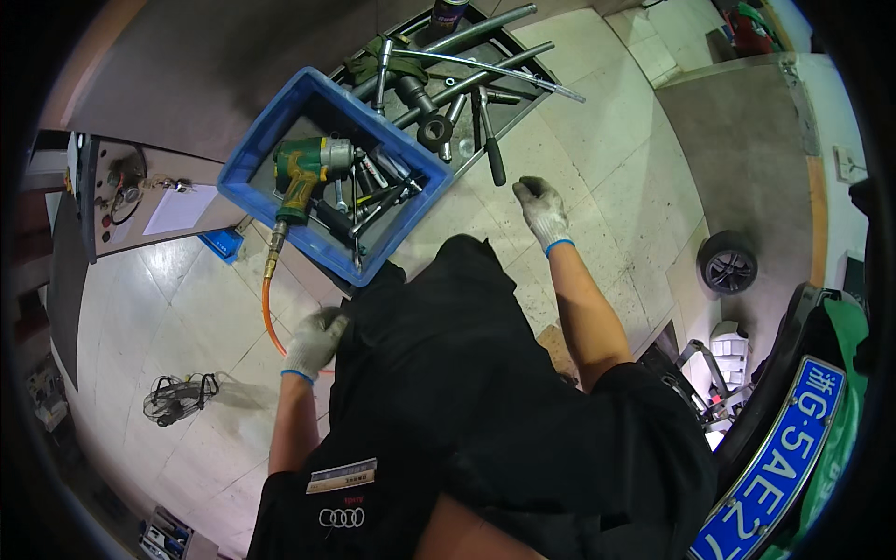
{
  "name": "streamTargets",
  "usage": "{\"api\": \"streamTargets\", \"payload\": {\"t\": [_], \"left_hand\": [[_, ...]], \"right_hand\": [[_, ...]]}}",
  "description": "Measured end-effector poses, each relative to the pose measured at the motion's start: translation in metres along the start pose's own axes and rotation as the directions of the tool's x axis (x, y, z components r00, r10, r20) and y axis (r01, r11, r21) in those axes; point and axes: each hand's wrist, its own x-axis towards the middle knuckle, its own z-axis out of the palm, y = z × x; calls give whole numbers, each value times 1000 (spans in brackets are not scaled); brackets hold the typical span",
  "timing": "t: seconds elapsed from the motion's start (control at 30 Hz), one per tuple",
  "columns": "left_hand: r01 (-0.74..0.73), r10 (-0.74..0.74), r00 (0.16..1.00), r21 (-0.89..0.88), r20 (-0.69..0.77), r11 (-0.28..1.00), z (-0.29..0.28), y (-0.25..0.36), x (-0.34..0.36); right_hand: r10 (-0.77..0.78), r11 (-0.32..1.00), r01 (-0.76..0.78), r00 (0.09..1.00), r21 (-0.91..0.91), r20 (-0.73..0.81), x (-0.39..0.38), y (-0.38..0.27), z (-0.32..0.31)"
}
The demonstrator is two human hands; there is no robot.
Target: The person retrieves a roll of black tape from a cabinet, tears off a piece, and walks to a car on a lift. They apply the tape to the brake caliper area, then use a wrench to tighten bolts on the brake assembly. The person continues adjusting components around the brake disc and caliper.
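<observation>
My right hand (541, 213), in a white glove with a blue cuff, hangs in the air just right of a ratchet's black handle (496, 161), apart from it. Its fingers bend loosely, and nothing shows between them. Beside my dark clothing, below the blue bin (241, 149), is my gloved left hand (315, 345). Its fingers are curled in and no object shows in them; the palm is hidden. In the bin lie a green and silver air impact wrench (313, 168) and several sockets and hand tools. An orange air hose (267, 303) runs from the wrench down behind my left hand.
Behind the bin a tool tray (523, 114) carries long bars (485, 75), a spray can and a dark cloth. A fan (177, 399) stands on the floor at left. A wheel (728, 264) leans at right, and a car's blue licence plate (775, 462) is close at lower right.
</observation>
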Motion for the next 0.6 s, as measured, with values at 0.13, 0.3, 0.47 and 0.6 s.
{"api": "streamTargets", "payload": {"t": [0.13,0.3,0.47,0.6], "left_hand": [[-124,130,992,-336,-5,934,-45,109,-4],[158,-55,942,293,-331,943,-53,188,12],[17,-102,943,-262,-316,965,10,267,69],[-203,180,928,-37,-328,979,79,330,155]], "right_hand": [[-177,978,172,983,-117,-36,52,-55,-6],[-37,918,110,980,-382,193,154,-113,35],[174,890,-353,847,289,502,216,-105,66],[308,826,-510,765,240,565,218,-96,62]]}}
